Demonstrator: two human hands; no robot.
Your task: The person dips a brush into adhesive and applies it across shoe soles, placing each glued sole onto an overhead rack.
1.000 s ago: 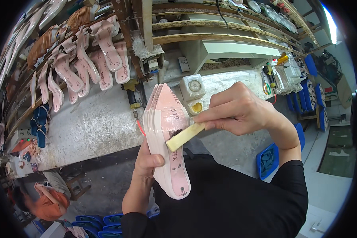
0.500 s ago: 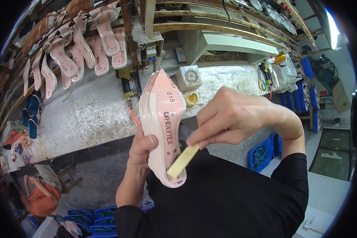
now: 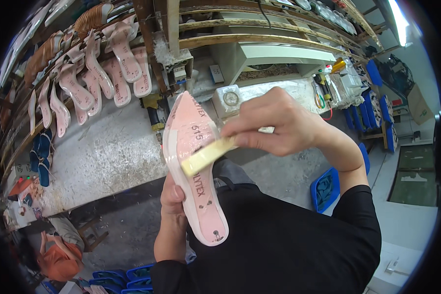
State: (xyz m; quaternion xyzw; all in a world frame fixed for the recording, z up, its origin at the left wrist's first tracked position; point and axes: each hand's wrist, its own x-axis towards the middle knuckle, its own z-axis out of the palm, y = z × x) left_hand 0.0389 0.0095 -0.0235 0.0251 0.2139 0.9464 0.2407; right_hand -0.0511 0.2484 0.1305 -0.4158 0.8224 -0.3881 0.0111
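Note:
My left hand (image 3: 173, 200) grips a shoe insole (image 3: 209, 208) by its left edge, thumb along the rim. The insole is pink with a pale border, its pointed toe up and its rounded heel toward my body. Its upper face has a wet-looking shine. In my right hand (image 3: 281, 120) a flat, pale yellow strip (image 3: 208, 156) is pinched; I cannot tell whether it is a brush or a sponge. The strip lies slantwise across the middle of the insole, seemingly touching it. A whitish end (image 3: 266, 130) shows behind my right fingers.
A worktable (image 3: 110, 147) stretches ahead. Many pink insoles (image 3: 125, 63) hang from a wooden rack at the left. A white block-shaped container (image 3: 227, 100) stands behind the insole. Scissors (image 3: 319, 100) lie farther right. Blue bins (image 3: 325, 188) stand on the floor; a person in orange (image 3: 61, 259) is at lower left.
My right hand has moved the pale yellow strip from the heel up to the middle of the insole. The left hand has turned the insole so its face shows more fully.

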